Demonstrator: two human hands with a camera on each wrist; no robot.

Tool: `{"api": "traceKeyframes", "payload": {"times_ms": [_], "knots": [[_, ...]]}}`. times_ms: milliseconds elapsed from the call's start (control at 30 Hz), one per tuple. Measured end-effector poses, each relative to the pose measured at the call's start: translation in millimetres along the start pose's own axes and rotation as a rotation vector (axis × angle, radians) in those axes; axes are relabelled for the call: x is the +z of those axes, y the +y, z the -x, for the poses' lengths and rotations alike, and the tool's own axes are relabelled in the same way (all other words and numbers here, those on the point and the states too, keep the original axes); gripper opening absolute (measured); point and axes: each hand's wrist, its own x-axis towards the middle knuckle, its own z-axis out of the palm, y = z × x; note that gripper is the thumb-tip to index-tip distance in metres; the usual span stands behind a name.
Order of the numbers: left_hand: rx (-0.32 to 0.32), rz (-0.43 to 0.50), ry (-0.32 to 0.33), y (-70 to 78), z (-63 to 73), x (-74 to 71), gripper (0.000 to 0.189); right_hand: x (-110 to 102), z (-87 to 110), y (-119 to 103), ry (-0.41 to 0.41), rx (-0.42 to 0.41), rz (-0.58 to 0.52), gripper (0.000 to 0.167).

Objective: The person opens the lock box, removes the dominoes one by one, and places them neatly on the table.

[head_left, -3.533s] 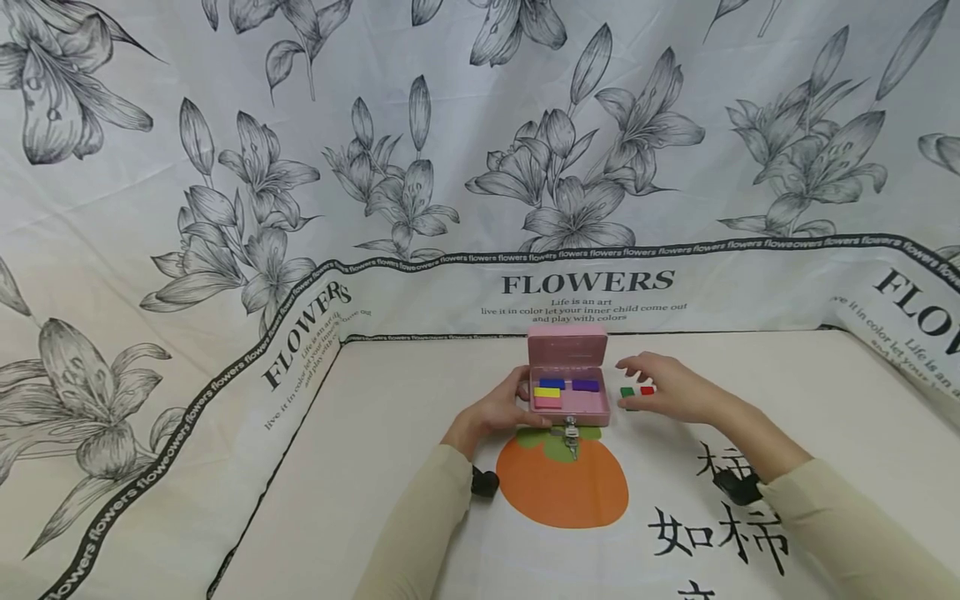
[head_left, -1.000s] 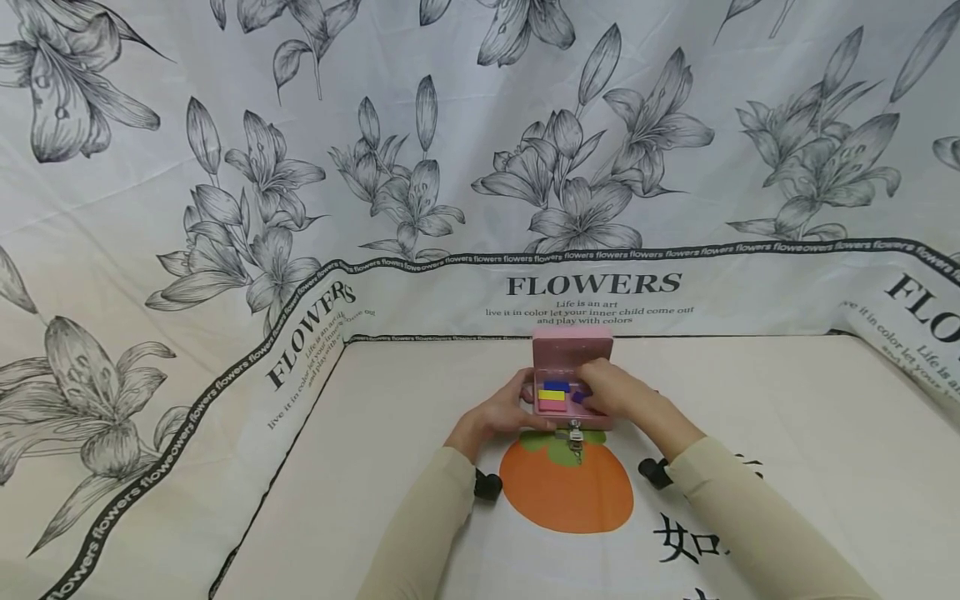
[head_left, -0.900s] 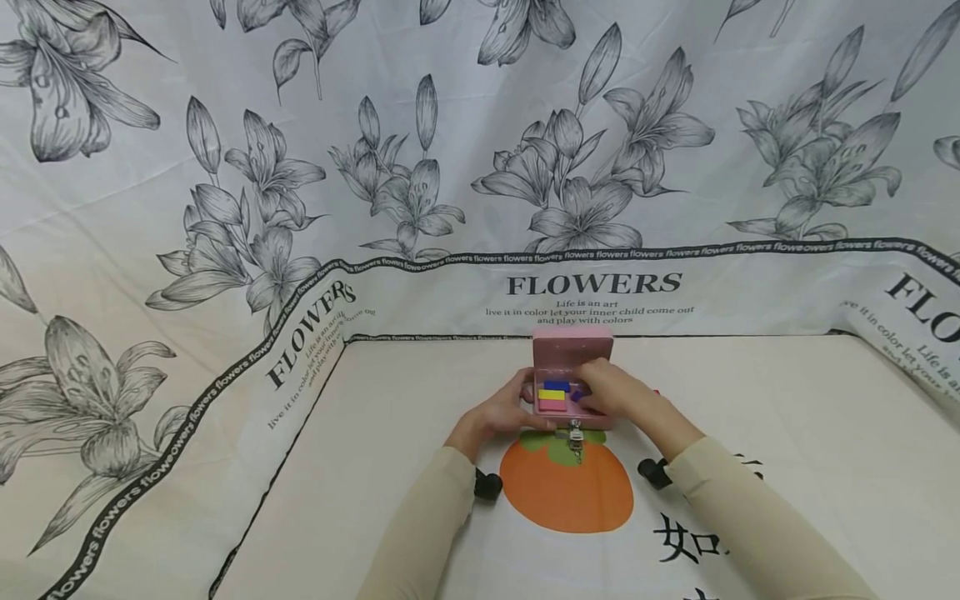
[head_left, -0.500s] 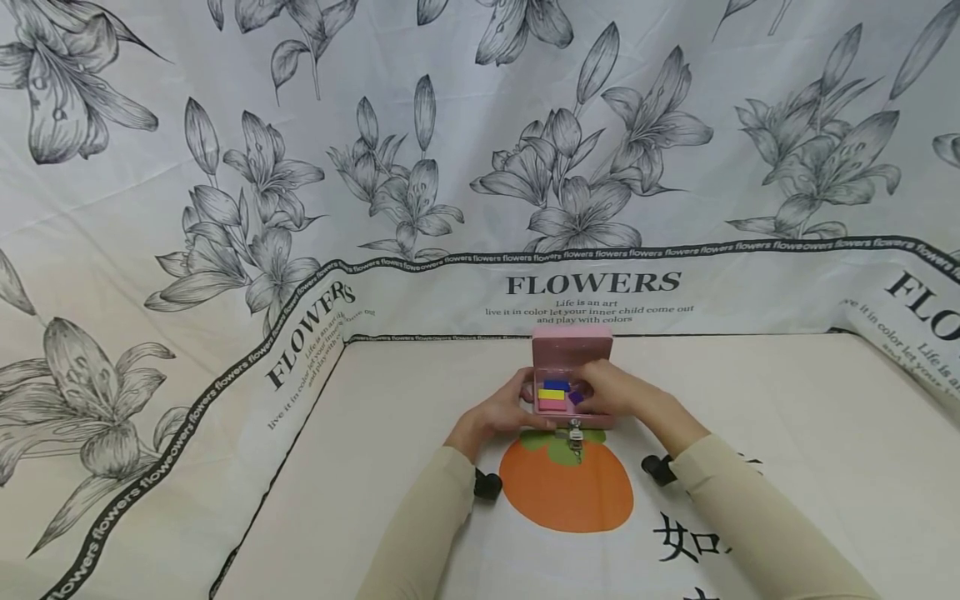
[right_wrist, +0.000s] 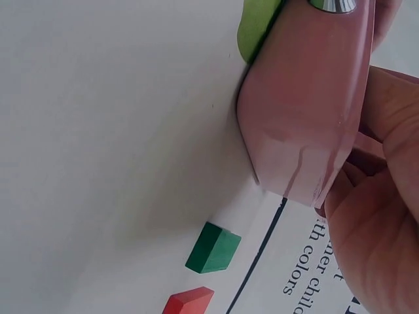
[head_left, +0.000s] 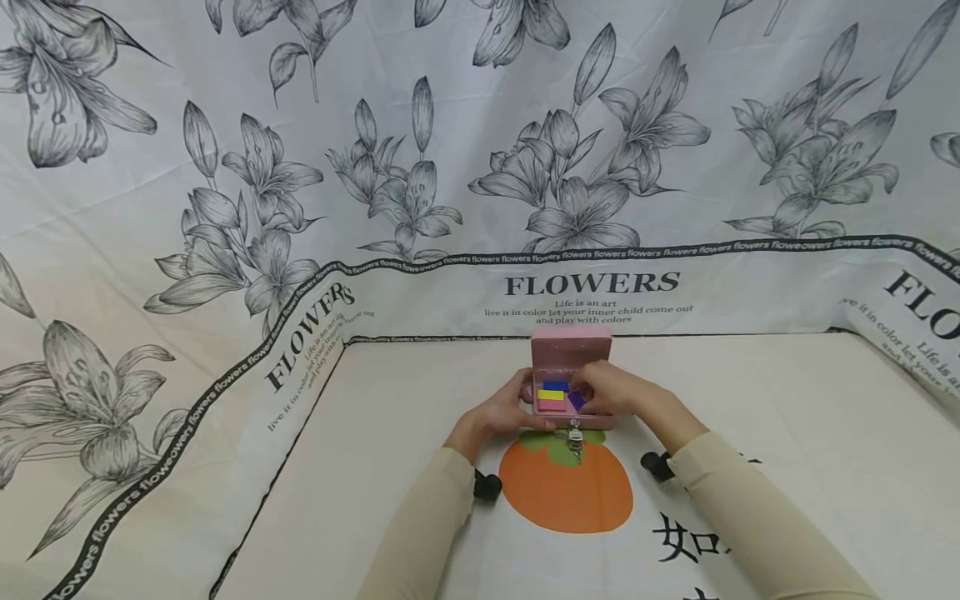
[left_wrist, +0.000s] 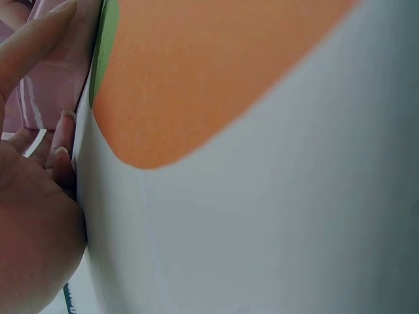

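A pink metal box [head_left: 572, 348] stands with its lid raised at the far middle of the table. My left hand [head_left: 497, 410] holds its left side, thumb along the front and fingers around the side. Inside lie a blue block [head_left: 556, 386], a yellow block [head_left: 551, 394] and a pink block [head_left: 552, 406], grouped at the left. My right hand [head_left: 613, 390] reaches in over the right wall and pinches a purple block [head_left: 576, 401], which sits slanted. In the right wrist view the box wall hides those fingertips.
A small padlock with keys [head_left: 575, 437] hangs at the box's front. On the cloth to its right lie a green block [right_wrist: 213, 248] and a red block [right_wrist: 188, 302]. Flowered fabric [head_left: 420, 292] rises behind. An orange persimmon print [head_left: 566, 487] lies in front.
My right hand has moved from beside the green and red blocks into the box. The purple block has turned from lying straight at the back to slanting forward. The left hand keeps its hold.
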Motion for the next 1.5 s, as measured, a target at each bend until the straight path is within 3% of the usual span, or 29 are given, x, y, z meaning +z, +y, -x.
{"api": "traceKeyframes", "payload": {"times_ms": [267,567,1100,1500], "knots": [[0.002,0.01,-0.002,-0.3,0.2,0.2,0.092,1.5,-0.3,1.7,-0.007,-0.031,0.002,0.028],[0.0,0.016,-0.001,-0.7,-0.6,0.5,0.093,4.2,-2.0,4.2,-0.012,-0.01,0.008,0.024],[0.026,0.025,-0.011,0.8,0.2,-0.5,0.091,4.0,4.2,1.3,0.099,-0.039,-0.071,0.034],[0.019,0.007,-0.003,1.6,1.3,-0.5,0.094,0.0,12.1,-3.1,0.182,0.068,-0.106,0.039]]}}
